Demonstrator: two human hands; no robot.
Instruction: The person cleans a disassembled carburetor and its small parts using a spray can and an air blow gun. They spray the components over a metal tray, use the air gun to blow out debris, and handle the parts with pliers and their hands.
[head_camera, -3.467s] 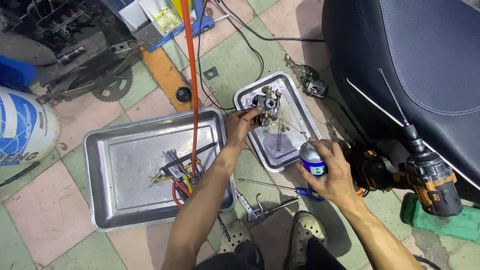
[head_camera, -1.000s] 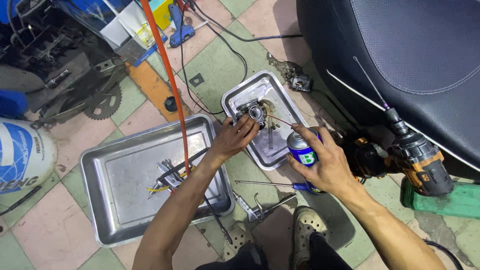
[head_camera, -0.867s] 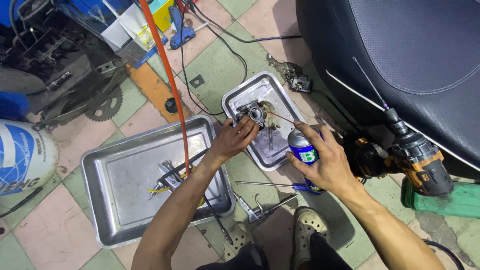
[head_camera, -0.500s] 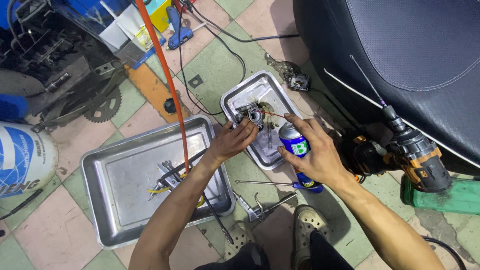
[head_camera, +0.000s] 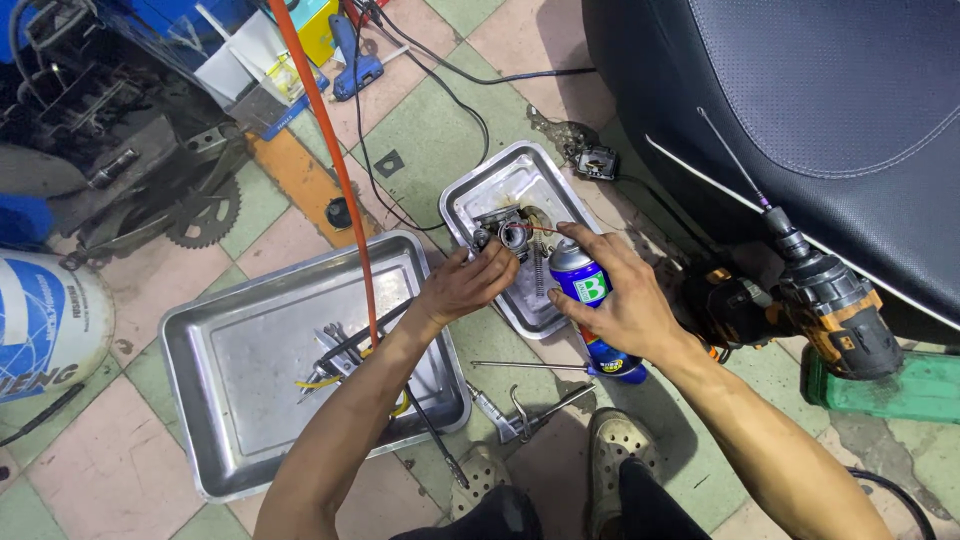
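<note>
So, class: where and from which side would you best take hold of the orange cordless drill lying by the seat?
Take the cordless drill by its orange handle, reaching from the open floor side. The long bit points up-left against the black seat, so that end is thin and crowded.

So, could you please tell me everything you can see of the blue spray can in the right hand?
The blue spray can with a silver metal top has a white-and-green label patch. The right hand grips its middle, forefinger on the nozzle. It tilts toward the small metal engine part, which the left hand holds over the small steel tray. A thin red straw runs from the nozzle to that part. The can's lower end points toward the tiled floor.
</note>
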